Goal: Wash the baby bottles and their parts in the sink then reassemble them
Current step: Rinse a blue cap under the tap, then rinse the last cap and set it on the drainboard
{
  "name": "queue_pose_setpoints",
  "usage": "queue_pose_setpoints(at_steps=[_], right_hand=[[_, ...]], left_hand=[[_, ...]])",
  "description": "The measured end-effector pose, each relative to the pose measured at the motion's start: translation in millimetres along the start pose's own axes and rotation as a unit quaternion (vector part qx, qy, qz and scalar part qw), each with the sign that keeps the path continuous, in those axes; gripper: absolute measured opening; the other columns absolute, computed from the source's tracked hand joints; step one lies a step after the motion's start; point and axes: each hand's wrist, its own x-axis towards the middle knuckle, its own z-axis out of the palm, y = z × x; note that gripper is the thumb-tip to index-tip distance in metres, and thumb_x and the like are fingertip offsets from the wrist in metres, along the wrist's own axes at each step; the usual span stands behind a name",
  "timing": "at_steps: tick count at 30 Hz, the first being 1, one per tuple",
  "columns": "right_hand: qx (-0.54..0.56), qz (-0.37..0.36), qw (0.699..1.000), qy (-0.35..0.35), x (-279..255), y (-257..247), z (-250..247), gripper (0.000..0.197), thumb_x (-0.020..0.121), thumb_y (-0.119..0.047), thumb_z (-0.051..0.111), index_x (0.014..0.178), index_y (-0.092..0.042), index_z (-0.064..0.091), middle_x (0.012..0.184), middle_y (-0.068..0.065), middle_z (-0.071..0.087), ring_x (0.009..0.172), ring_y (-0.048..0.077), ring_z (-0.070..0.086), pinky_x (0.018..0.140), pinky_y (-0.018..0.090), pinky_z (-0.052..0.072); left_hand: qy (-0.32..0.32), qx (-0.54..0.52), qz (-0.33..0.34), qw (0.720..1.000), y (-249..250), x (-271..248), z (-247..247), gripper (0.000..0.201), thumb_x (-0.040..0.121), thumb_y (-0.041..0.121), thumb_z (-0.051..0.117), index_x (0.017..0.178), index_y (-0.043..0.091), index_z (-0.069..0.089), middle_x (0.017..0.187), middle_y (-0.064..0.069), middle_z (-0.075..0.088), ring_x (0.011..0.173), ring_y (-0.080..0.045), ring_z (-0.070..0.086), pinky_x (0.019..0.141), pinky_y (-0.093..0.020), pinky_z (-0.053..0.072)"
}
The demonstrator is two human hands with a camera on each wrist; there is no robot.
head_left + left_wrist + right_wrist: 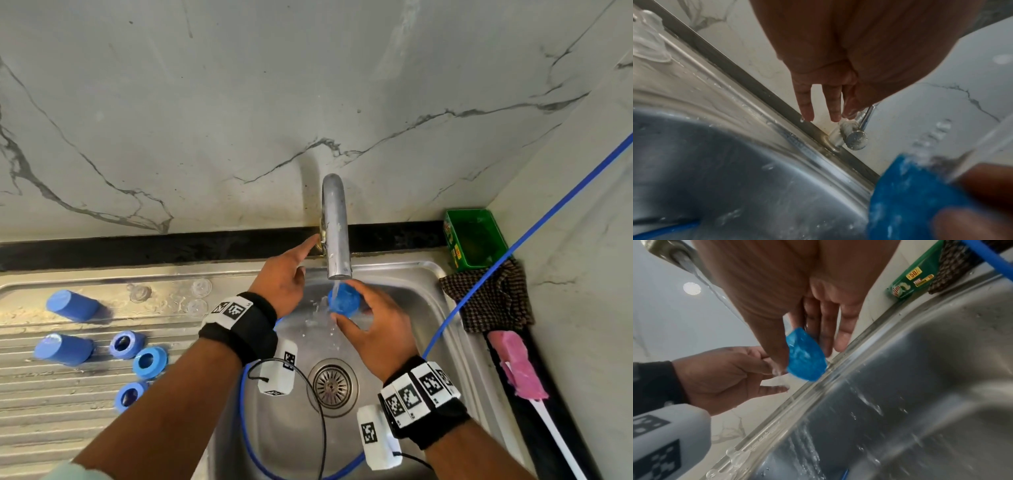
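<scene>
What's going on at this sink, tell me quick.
A person is washing baby bottle parts. The right hand holds a blue cap under running water from the tap, over the sink. The left hand is open, its fingers reaching toward the tap's base, holding nothing. On the draining board to the left lie two blue bottles, three blue collar rings and clear teats. Nothing is reassembled yet.
</scene>
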Motion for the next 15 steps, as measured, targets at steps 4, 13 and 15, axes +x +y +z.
queue_pose_setpoints(at_steps=[4, 13, 15], right_hand=[[0.011, 0.005, 1.0, -0.019, 1.2, 2.3, 4.9, 0.059, 0.081, -0.033, 0.082, 0.135, -0.024, 0.061, 0.123, -0.006, 0.068, 0.107, 0.007, 0.063, 0.097, 0.029, 0.052], [0.015, 0.005, 1.0, -0.015, 4.1, 1.6, 5.3, 0.058, 0.082, -0.032, 0.081, 0.135, -0.023, 0.061, 0.124, -0.009, 0.065, 0.105, 0.005, 0.061, 0.097, 0.022, 0.05], [0.022, 0.0, 1.0, -0.021, 4.3, -1.3, 5.4, 0.058, 0.081, -0.028, 0.082, 0.135, -0.021, 0.061, 0.126, -0.006, 0.066, 0.108, 0.008, 0.063, 0.099, 0.03, 0.051]], left_hand=[[-0.005, -0.006, 0.002, 1.0, 2.5, 2.7, 8.9, 0.06, 0.099, 0.001, 0.049, 0.153, 0.026, 0.038, 0.137, -0.01, 0.061, 0.119, -0.022, 0.06, 0.107, -0.033, 0.046], [0.048, -0.035, 0.019, 0.998, 10.9, -7.5, 8.2, 0.058, 0.095, -0.007, 0.051, 0.146, 0.023, 0.05, 0.132, -0.004, 0.066, 0.123, -0.02, 0.06, 0.107, -0.035, 0.048], [0.022, -0.054, 0.024, 0.998, 16.9, -8.1, 6.8, 0.073, 0.092, -0.013, 0.049, 0.154, 0.022, 0.037, 0.14, -0.005, 0.061, 0.131, -0.018, 0.054, 0.112, -0.033, 0.043]])
